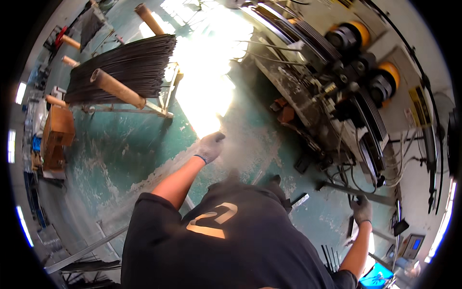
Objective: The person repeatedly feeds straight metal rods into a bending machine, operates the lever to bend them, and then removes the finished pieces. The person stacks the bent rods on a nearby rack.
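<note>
My left hand [210, 147], in a pale work glove with darkened fingertips, is held out over the floor in front of me. Its fingers are curled in and nothing shows in them. Off to my right, my right hand [362, 212] wears a similar glove and is beside the lower end of the machine [332, 82]. Those fingers look bent round, with dark shapes at their tips; whether they hold anything is hard to make out. Nearest to that hand are a grey metal bar [358, 192] and hanging cables [344, 176].
A rack at the front left carries a thick bundle of long black strips [122, 70] between brown tube posts [118, 89]. A brown box [58, 126] stands farther left. Thin dark rods [329, 257] and a blue tray [377, 277] are low on the right. Strong light glares off the green floor [120, 149].
</note>
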`<act>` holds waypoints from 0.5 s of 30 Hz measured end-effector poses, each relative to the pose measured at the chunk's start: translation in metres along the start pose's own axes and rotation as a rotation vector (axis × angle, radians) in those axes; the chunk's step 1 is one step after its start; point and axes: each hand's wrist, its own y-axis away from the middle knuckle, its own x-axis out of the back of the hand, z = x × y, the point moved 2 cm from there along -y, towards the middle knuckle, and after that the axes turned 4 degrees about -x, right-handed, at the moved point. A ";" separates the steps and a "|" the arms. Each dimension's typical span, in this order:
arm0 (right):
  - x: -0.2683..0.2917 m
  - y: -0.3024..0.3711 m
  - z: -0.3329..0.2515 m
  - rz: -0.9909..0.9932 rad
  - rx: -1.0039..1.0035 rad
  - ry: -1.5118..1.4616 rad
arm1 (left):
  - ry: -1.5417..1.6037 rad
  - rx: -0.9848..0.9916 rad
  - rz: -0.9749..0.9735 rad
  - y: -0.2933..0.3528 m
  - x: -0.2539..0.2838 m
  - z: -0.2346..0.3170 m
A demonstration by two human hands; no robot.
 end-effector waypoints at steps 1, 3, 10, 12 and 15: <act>-0.010 -0.010 -0.070 -0.014 0.106 -0.029 | -0.002 0.034 0.098 -0.002 0.027 -0.026; -0.038 -0.022 -0.189 -0.107 0.279 -0.109 | 0.008 0.099 0.270 -0.006 0.092 -0.064; -0.149 -0.065 -0.479 -0.411 0.685 -0.022 | 0.230 0.348 0.629 -0.017 0.211 -0.142; -0.179 -0.086 -0.550 -0.418 0.808 -0.027 | 0.211 0.424 0.598 -0.020 0.217 -0.159; -0.219 -0.113 -0.661 -0.433 0.905 -0.024 | 0.263 0.445 0.572 -0.034 0.203 -0.194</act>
